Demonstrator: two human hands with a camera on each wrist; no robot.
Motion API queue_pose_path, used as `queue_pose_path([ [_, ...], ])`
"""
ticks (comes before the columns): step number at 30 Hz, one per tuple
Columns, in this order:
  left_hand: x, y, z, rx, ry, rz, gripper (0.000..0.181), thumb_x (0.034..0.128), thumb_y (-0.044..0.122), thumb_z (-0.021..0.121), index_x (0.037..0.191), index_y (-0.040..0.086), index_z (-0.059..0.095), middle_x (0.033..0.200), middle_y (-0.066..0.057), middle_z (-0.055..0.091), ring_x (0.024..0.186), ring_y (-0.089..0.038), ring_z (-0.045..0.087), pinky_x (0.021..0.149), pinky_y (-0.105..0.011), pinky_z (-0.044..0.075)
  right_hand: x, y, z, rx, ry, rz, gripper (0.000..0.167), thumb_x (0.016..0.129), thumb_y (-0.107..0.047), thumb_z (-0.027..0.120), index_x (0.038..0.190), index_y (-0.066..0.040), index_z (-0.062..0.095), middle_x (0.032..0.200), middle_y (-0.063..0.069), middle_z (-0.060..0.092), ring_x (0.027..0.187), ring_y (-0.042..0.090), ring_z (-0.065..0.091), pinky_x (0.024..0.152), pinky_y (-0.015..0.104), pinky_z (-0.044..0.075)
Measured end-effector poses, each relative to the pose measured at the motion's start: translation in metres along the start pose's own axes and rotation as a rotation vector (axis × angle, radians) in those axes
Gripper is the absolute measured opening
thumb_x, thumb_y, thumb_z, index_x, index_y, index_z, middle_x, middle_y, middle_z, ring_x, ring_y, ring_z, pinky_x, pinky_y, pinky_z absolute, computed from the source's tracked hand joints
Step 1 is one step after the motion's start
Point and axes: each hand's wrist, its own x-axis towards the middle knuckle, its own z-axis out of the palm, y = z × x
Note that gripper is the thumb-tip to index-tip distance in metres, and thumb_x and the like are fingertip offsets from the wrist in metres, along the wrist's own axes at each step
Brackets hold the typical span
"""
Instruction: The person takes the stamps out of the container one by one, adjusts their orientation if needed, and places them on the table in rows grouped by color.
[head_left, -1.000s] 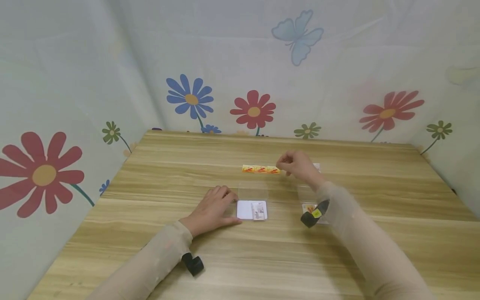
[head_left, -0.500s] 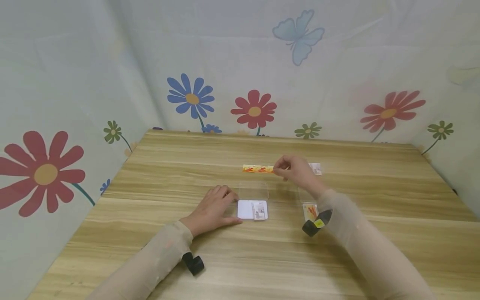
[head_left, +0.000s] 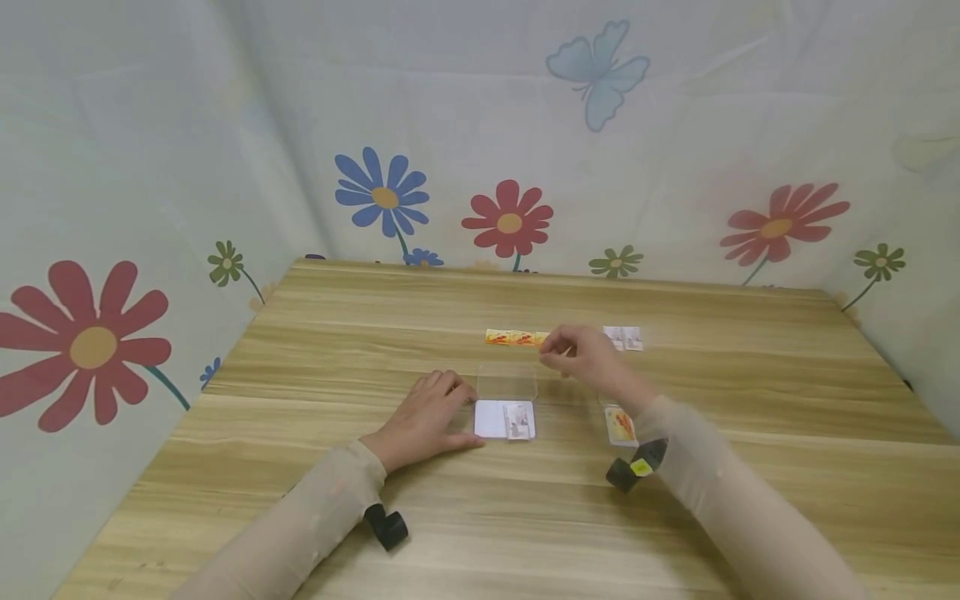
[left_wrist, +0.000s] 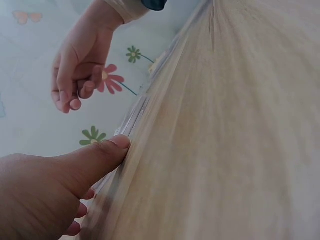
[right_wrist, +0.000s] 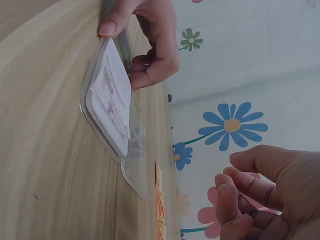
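Observation:
A small clear plastic case lies open on the table, its transparent lid folded back on the far side. On the right half of its white inside rests a pale stamp with a toothed edge. My left hand holds the case by its left side, thumb at the near corner and fingertips at the far one. Over the table beyond the case hovers my right hand. Its fingers are loosely curled, and nothing shows between them. It partly covers the rightmost of the yellow-red stamps.
Two pale stamps lie at the back right. A second case, bearing a yellow-red stamp, sits to the right, partly behind the right forearm and its wrist camera. A flowered cloth hangs behind the wooden table.
My right hand has drawn back from beside the yellow-red stamps, leftward and nearer to me, uncovering the two pale stamps. The left hand and its case have stayed put.

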Motion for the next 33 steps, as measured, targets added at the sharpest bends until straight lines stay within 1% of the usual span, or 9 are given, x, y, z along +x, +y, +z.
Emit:
queue_pose_path([
  [5, 0.000, 0.000, 0.001, 0.007, 0.019, 0.013, 0.058, 0.0749, 0.052, 0.076, 0.114, 0.012, 0.061, 0.107, -0.003, 0.055, 0.099, -0.019, 0.048, 0.091, -0.038, 0.040, -0.003, 0.001, 0.005, -0.020, -0.008, -0.019, 0.012, 0.090, -0.017, 0.066, 0.099, -0.009, 0.066, 0.097, 0.008, 0.066, 0.081, 0.018, 0.056, 0.070, 0.028, 0.049],
  [8, 0.000, 0.000, 0.001, 0.007, 0.021, 0.013, 0.058, 0.0748, 0.051, 0.076, 0.114, 0.012, 0.061, 0.108, -0.003, 0.055, 0.099, -0.020, 0.048, 0.091, -0.039, 0.040, -0.005, 0.002, 0.008, -0.028, -0.004, -0.052, 0.011, 0.089, -0.017, 0.066, 0.097, -0.008, 0.067, 0.095, 0.007, 0.066, 0.083, 0.017, 0.054, 0.072, 0.028, 0.046],
  [11, 0.000, 0.000, 0.000, 0.009, 0.021, 0.013, 0.058, 0.0750, 0.052, 0.075, 0.114, 0.012, 0.061, 0.108, -0.003, 0.056, 0.100, -0.020, 0.048, 0.092, -0.039, 0.040, -0.007, 0.003, 0.011, -0.034, 0.000, -0.077, 0.010, 0.088, -0.015, 0.067, 0.095, -0.009, 0.067, 0.093, 0.006, 0.066, 0.082, 0.017, 0.053, 0.072, 0.028, 0.045],
  [16, -0.001, -0.001, -0.001, 0.013, 0.023, 0.013, 0.058, 0.0749, 0.052, 0.075, 0.114, 0.012, 0.061, 0.108, -0.003, 0.055, 0.100, -0.020, 0.048, 0.091, -0.038, 0.040, -0.010, 0.003, 0.015, -0.024, -0.007, -0.127, 0.008, 0.087, -0.011, 0.067, 0.093, -0.006, 0.068, 0.089, 0.007, 0.066, 0.078, 0.015, 0.053, 0.069, 0.026, 0.044],
  [22, -0.001, 0.000, 0.000, 0.022, 0.029, 0.017, 0.057, 0.0749, 0.052, 0.075, 0.113, 0.012, 0.061, 0.108, -0.003, 0.056, 0.100, -0.020, 0.049, 0.090, -0.038, 0.040, -0.012, 0.005, 0.021, -0.032, -0.030, -0.137, 0.010, 0.087, -0.008, 0.066, 0.096, -0.002, 0.068, 0.089, 0.007, 0.066, 0.076, 0.016, 0.052, 0.066, 0.023, 0.044],
  [28, 0.000, 0.000, 0.000, 0.017, 0.029, 0.017, 0.058, 0.0747, 0.052, 0.075, 0.114, 0.012, 0.061, 0.109, -0.003, 0.056, 0.100, -0.020, 0.049, 0.091, -0.038, 0.040, -0.014, 0.007, 0.028, -0.059, -0.040, -0.136, 0.009, 0.086, -0.008, 0.068, 0.095, -0.005, 0.068, 0.088, 0.005, 0.066, 0.075, 0.014, 0.053, 0.066, 0.023, 0.045],
  [33, -0.001, -0.001, 0.001, 0.017, 0.028, 0.019, 0.057, 0.0748, 0.052, 0.075, 0.114, 0.013, 0.061, 0.108, -0.002, 0.056, 0.099, -0.019, 0.049, 0.090, -0.038, 0.040, -0.016, 0.010, 0.034, -0.061, -0.052, -0.159, 0.009, 0.085, -0.009, 0.069, 0.094, -0.006, 0.069, 0.087, 0.005, 0.067, 0.072, 0.012, 0.053, 0.064, 0.022, 0.045],
])
